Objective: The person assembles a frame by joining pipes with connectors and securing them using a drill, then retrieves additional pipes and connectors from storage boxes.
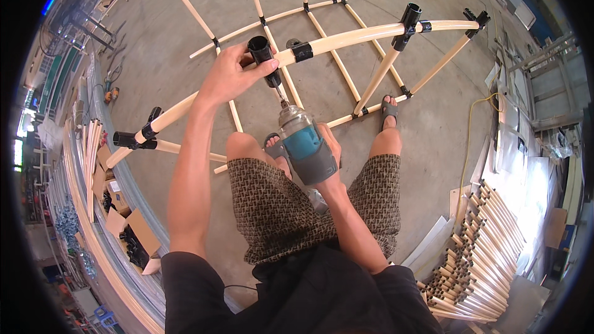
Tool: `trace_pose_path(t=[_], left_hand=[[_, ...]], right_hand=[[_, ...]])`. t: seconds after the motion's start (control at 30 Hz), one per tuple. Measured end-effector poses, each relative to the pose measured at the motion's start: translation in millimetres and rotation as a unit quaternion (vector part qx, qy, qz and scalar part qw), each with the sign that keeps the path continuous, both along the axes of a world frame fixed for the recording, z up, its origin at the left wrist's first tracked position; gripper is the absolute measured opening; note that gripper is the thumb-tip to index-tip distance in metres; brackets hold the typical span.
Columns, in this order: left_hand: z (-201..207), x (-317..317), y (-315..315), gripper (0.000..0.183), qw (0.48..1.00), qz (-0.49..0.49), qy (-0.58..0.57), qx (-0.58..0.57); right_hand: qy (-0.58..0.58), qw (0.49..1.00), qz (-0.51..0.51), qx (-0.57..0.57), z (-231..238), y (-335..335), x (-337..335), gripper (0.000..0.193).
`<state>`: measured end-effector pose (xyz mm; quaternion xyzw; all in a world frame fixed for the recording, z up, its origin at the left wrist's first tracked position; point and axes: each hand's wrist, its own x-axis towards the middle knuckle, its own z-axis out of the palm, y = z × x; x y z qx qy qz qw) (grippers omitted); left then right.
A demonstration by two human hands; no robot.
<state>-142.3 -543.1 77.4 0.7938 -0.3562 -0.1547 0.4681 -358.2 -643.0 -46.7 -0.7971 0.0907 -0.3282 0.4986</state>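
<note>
A curved beige tube [352,38] runs across in front of me as part of a tube frame. My left hand [228,77] is closed round a black pipe connector [260,50] on that tube, thumb on its near side and fingers behind. Gripped in my right hand [331,141] is a teal and grey cordless driver [304,142]. Its bit points up at the connector's lower end; whether it sits in a screw is too small to tell. More black connectors join the frame, including an upright one [408,25] to the right.
Lower beige tubes [334,55] of the frame stand on the concrete floor around my feet. A pile of beige tubes with dark ends [476,253] lies at lower right. On the left are an opened cardboard box [143,241] of black parts, long grey pipes and a fan [71,15].
</note>
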Motion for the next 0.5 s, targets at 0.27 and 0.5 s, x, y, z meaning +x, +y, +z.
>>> trace_pose_path(t=[0.27,0.5], left_hand=[[1.8,0.5,3.2,0.043,1.0,0.004,-0.016,0.013],[-6.2,1.5,0.7,0.036,1.0,0.006,-0.009,-0.022]], right_hand=[[-0.012,1.0,-0.012,0.016,-2.2,12.0,3.7,0.032],[-0.075,0.992,-0.039,0.089,-8.4,14.9,8.2,0.038]])
